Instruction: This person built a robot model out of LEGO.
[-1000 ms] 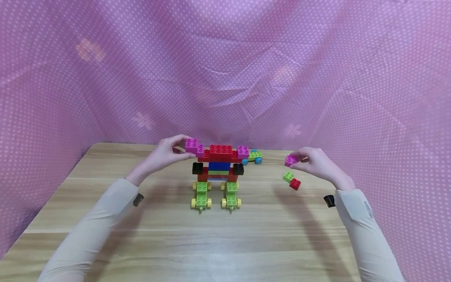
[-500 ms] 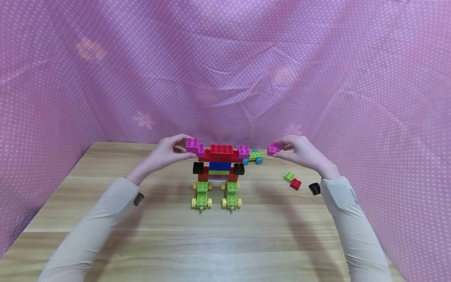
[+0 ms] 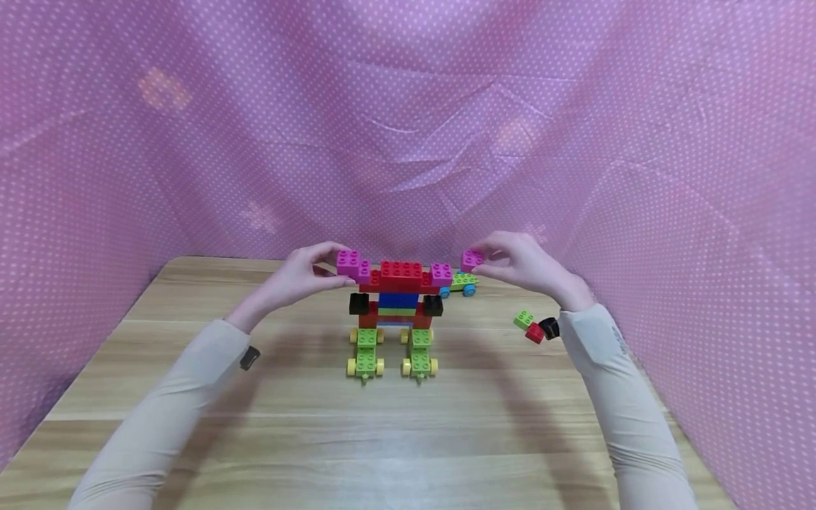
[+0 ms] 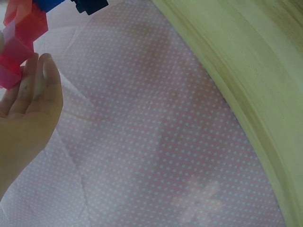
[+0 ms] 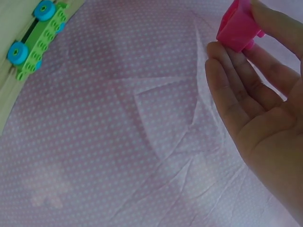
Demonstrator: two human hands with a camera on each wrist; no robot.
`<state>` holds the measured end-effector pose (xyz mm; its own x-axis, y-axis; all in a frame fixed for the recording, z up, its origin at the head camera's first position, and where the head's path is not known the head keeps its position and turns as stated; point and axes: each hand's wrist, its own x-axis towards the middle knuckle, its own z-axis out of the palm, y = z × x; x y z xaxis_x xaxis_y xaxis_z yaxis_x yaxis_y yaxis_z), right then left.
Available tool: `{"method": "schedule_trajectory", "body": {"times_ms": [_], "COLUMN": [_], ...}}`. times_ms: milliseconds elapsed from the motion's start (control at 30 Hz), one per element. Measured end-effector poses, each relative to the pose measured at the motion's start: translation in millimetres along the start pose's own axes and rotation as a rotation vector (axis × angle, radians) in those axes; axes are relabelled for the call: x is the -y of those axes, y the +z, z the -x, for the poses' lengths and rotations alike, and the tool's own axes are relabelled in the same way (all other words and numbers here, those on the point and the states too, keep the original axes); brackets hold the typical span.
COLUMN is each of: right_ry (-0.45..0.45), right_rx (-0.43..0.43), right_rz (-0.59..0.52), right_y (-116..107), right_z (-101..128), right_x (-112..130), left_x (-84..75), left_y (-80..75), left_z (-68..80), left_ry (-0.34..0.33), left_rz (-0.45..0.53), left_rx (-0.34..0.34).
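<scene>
A figure built of toy bricks (image 3: pixel 398 301) stands upright at mid table, with a red top, a blue middle, black blocks at its sides and two green wheeled bases. At its upper left corner my left hand (image 3: pixel 306 273) pinches a pink brick (image 3: pixel 348 262) that sits on the end of the structure. My right hand (image 3: pixel 519 262) holds a loose pink brick (image 3: pixel 472 261) between thumb and fingers, just right of the pink brick (image 3: pixel 441 273) on the figure's right arm. In the right wrist view the held brick (image 5: pixel 236 28) shows its hollow underside.
Behind the figure's right side sits a green car base (image 3: pixel 464 281) with blue wheels. A green brick (image 3: pixel 523 319) and a red brick (image 3: pixel 534 333) lie on the wooden table (image 3: pixel 382 446) below my right hand. A pink dotted cloth (image 3: pixel 408 142) hangs behind.
My right hand has carried its pink brick left and upward, from above the loose bricks to close beside the figure's right arm. The left hand has stayed nearly still on its brick.
</scene>
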<state>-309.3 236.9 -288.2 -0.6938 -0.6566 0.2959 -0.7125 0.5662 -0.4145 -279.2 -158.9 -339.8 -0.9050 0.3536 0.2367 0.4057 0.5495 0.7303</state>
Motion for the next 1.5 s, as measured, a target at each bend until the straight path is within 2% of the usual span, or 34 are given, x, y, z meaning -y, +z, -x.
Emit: {"method": "schedule_trajectory", "body": {"times_ms": [167,433,700,900,1000,1200,1500], "right_ry": [-0.016,-0.036,-0.061,-0.05,-0.036,-0.044,-0.051], "right_rx": [0.012,0.029,0.044,0.053,0.061,0.057,0.055], "right_rz": [-0.005,-0.039,-0.056,-0.059,-0.057,-0.042,-0.047], "right_y": [-0.2,3.8,11.6,14.7,14.7,13.4,13.1], "right_z": [-4.5,-10.0,-14.6,-15.8,-15.8,-14.1,-14.2], "right_x": [5.5,10.8,10.5,11.6,11.6,10.7,14.2], "left_x": [-5.9,-24.3,-53.2,-75.6,-83.2,-94.0,-106.7], "left_y": [-3.5,-5.7,1.5,8.7,16.3,35.6,56.2], "left_z": [-4.0,-14.7,-31.4,-44.9,-50.4,-57.7,-66.3], "left_ry": [0.007,0.066,0.153,0.163,0.174,0.157,0.059], "left_rz": [-0.03,-0.068,-0.147,-0.215,-0.254,-0.307,-0.381], "left_rx": [0.029,0.062,0.066,0.143,0.16,0.185,0.248]}}
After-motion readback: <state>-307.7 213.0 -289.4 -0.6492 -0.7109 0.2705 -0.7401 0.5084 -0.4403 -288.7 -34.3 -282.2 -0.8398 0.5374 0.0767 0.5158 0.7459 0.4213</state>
